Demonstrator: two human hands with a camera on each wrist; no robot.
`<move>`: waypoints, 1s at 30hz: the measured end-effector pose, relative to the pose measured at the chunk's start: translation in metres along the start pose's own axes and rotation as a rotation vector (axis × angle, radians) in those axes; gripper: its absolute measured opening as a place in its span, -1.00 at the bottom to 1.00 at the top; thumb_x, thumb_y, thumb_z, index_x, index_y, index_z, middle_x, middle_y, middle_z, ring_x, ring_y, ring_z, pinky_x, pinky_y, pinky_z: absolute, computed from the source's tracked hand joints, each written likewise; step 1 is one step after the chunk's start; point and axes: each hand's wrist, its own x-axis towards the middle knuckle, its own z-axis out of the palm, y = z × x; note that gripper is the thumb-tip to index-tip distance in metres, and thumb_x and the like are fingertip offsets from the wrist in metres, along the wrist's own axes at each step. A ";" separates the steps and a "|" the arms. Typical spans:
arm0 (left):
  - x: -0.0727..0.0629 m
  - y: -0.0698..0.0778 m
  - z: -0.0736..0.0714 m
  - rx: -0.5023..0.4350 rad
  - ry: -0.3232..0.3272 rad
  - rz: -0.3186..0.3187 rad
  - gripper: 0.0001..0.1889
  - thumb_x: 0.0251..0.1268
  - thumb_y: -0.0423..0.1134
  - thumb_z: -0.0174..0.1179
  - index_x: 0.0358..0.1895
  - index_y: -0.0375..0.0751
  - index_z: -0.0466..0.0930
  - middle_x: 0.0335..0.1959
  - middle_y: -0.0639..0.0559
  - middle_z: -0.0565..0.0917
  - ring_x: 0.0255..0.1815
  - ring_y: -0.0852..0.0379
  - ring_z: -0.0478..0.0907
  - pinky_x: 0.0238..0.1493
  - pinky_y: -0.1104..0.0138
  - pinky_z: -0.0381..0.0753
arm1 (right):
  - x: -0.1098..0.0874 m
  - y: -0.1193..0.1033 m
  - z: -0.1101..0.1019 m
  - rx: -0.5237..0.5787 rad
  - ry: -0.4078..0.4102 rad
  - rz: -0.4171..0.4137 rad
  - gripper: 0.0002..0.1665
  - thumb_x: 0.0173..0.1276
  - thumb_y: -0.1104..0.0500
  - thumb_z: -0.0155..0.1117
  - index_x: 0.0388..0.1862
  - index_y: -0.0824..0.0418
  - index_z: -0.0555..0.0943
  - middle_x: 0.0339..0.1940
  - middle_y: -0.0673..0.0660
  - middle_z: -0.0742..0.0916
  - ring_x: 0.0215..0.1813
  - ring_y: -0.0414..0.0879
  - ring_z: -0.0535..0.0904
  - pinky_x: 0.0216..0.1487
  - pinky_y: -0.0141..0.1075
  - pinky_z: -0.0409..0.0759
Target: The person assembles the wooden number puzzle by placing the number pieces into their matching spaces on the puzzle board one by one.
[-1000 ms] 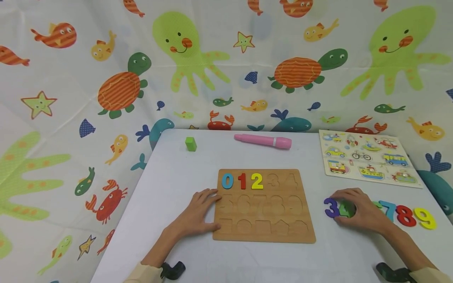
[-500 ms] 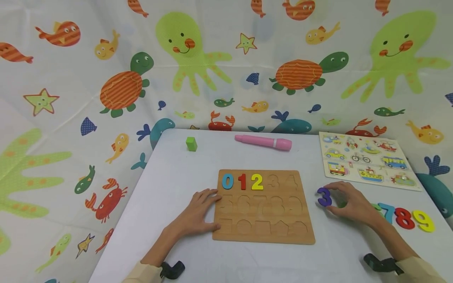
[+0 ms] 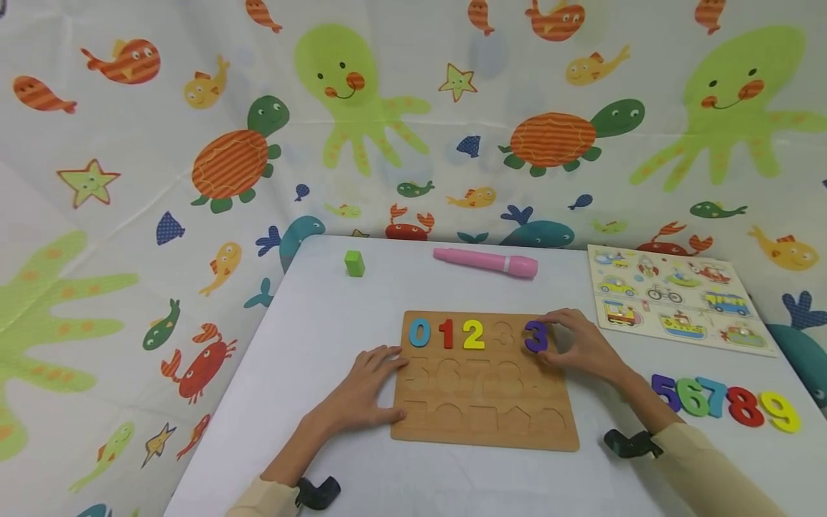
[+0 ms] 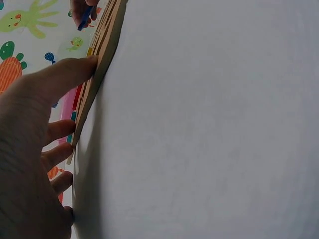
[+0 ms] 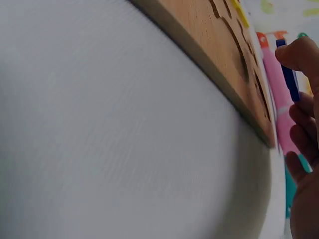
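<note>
A brown wooden number board (image 3: 484, 384) lies on the white table with a blue 0 (image 3: 419, 334), a red 1 (image 3: 446, 334) and a yellow 2 (image 3: 474, 335) in its top row. My left hand (image 3: 365, 388) rests against the board's left edge, thumb and fingers spread; the left wrist view shows the thumb (image 4: 70, 74) touching the edge. Between thumb and fingers, my right hand (image 3: 581, 347) pinches a purple number 3 (image 3: 535, 337) over the board's top right corner, right of the 3-shaped recess. The right wrist view shows the purple piece (image 5: 288, 72) edge-on, raised above the board.
Right of the board lie a purple 5 (image 3: 665, 391), green 6 (image 3: 693, 397), blue 7 (image 3: 713, 395), red 8 (image 3: 745, 407) and yellow 9 (image 3: 779, 412). A vehicle puzzle (image 3: 681, 301), a pink marker (image 3: 487, 261) and a green block (image 3: 354, 263) stand farther back.
My right hand has taken the purple 3 from the number row and carried it left over the board. The purple 5 has come into view. My left hand stays at the board's edge.
</note>
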 end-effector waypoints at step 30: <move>0.000 -0.001 0.000 -0.018 -0.011 -0.018 -0.10 0.08 0.34 0.26 0.49 0.06 0.27 0.53 0.09 0.15 0.54 0.04 -0.10 0.45 -0.01 -0.10 | 0.034 -0.013 0.038 -0.003 -0.079 0.005 -0.27 0.03 -0.10 0.60 0.21 0.04 0.63 0.10 0.06 0.55 0.15 0.01 0.31 0.13 0.07 0.36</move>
